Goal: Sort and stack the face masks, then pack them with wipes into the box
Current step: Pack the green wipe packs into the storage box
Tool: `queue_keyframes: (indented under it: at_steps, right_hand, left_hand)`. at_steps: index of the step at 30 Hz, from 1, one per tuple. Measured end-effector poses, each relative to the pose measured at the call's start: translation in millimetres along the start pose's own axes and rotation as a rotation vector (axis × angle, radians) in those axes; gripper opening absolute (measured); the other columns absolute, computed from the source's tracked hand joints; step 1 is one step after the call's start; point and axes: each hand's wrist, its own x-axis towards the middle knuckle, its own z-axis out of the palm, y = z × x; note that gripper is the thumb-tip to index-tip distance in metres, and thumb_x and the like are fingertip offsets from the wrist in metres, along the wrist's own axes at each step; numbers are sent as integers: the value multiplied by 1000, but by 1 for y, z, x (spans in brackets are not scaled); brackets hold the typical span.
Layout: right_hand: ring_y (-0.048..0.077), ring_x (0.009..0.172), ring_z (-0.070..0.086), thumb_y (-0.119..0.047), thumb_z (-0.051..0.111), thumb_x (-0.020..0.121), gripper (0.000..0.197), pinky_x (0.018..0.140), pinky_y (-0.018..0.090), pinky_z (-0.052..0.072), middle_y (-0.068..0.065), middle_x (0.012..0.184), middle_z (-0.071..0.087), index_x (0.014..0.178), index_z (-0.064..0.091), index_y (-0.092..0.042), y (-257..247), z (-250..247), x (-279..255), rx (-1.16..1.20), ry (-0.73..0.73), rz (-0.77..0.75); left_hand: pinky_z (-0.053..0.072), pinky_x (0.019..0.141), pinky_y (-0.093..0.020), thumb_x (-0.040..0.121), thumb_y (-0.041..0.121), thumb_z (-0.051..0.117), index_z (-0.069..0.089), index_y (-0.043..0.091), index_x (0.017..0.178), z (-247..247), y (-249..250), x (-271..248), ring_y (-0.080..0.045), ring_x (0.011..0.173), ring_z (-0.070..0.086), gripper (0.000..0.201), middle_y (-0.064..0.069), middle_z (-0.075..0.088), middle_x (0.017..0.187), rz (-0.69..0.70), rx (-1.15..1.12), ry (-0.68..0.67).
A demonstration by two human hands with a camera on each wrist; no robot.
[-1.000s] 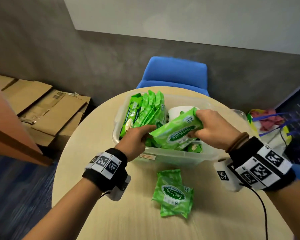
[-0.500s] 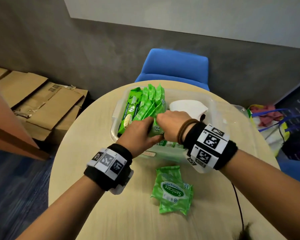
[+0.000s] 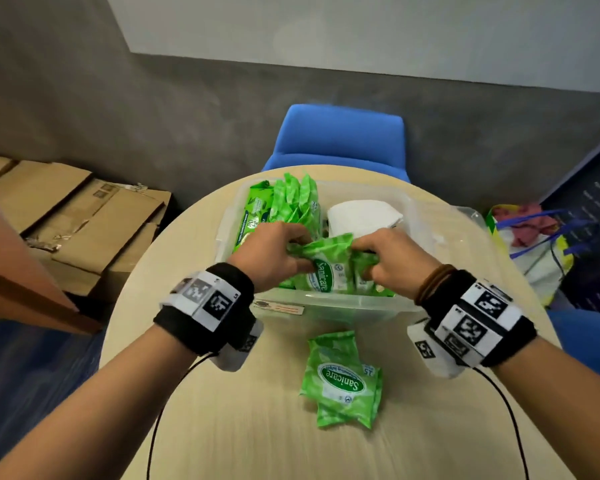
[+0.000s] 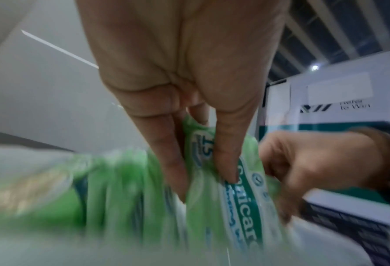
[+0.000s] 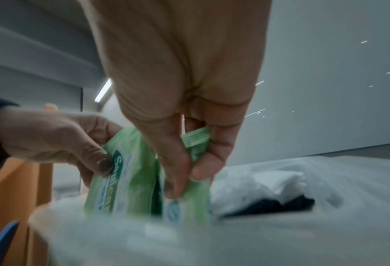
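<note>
The lower part of the clear plastic box (image 3: 329, 308) hides the bottoms of the packs standing inside it, and the left wrist view is smeared with motion blur, so the packs at its 8 o'clock edge read only as green streaks. The black item beneath the white face masks (image 3: 362, 216) shows only as a dark patch in the right wrist view.

Half a second ago the right hand lay crossed over toward the left beside the upright row; now the two hands sit apart, each on its own pack at the box's 6 o'clock side. The left hand (image 3: 274, 254) pinches the upper corner of a green Sanicare wipes pack (image 3: 326, 268) between thumb and fingers. The right hand (image 3: 392, 261) pinches the top seal of a second wipes pack (image 5: 193, 144) just beside it.

More packs stand on edge at the box's 10 o'clock corner. Two loose wipes packs (image 3: 342, 379) lie overlapped on the round table (image 3: 222, 427).
</note>
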Motion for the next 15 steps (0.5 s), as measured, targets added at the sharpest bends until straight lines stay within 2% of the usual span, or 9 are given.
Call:
queue_keyframes:
  at_steps: [2, 3, 5, 7, 9, 11, 14, 15]
  right_hand:
    - [19, 115, 58, 8, 62, 75, 50, 90, 17, 37, 5, 120, 66, 120, 66, -15, 3, -8, -3, -22, 11, 5]
    - [18, 116, 57, 7, 62, 76, 51, 90, 16, 36, 3, 121, 66, 121, 66, -17, 4, -11, -5, -28, 15, 10]
    - [16, 112, 59, 4, 62, 76, 53, 84, 14, 36, 1, 119, 67, 120, 66, -24, 5, -14, -9, -32, 11, 16]
    - [17, 102, 61, 1, 62, 75, 56, 76, 17, 40, 2, 113, 69, 120, 66, -32, 6, -11, -14, -27, 5, 28]
    - [16, 95, 61, -4, 62, 76, 55, 75, 23, 45, -2, 111, 69, 120, 64, -38, 9, -7, -18, 9, 11, 38]
    - [15, 95, 61, -10, 64, 80, 50, 78, 26, 46, -7, 108, 68, 120, 62, -39, 12, -3, -20, 50, 40, 45]
    - [8, 82, 53, -8, 65, 82, 49, 66, 11, 34, -13, 92, 64, 120, 62, -39, 18, 4, -21, 101, 120, 28]
    - [7, 79, 52, -6, 66, 81, 50, 65, 9, 34, -13, 89, 63, 119, 63, -38, 20, 7, -21, 127, 145, 22]
  left_hand:
    - [30, 52, -11, 76, 29, 81, 59, 24, 82, -23, 2, 1, -4, 64, 47, 23, 16, 52, 71, 15, 9, 41]
    - [30, 52, -10, 76, 30, 81, 55, 26, 77, -33, 2, 2, -1, 62, 46, 26, 17, 50, 68, 28, 8, 62]
    - [32, 53, -8, 75, 32, 81, 54, 29, 75, -47, 6, 3, 4, 59, 46, 27, 17, 51, 67, 56, 53, 71]
    - [33, 54, -8, 74, 34, 81, 57, 27, 81, -47, 9, 1, 7, 60, 46, 26, 18, 52, 68, 79, 122, 29]
    - [33, 55, -11, 75, 34, 81, 56, 28, 82, -35, 8, 1, 7, 59, 46, 27, 19, 50, 66, 111, 162, -20]
    - [29, 55, -18, 75, 34, 80, 57, 26, 82, -18, 4, 0, -1, 58, 45, 25, 16, 50, 65, 127, 169, -57]
    - [29, 53, -18, 78, 36, 78, 58, 24, 85, 3, -2, 3, -7, 57, 45, 24, 11, 53, 68, 110, 181, -81]
    - [29, 53, -18, 79, 36, 77, 57, 23, 85, 9, -4, 5, -7, 58, 45, 25, 10, 55, 70, 106, 190, -107]
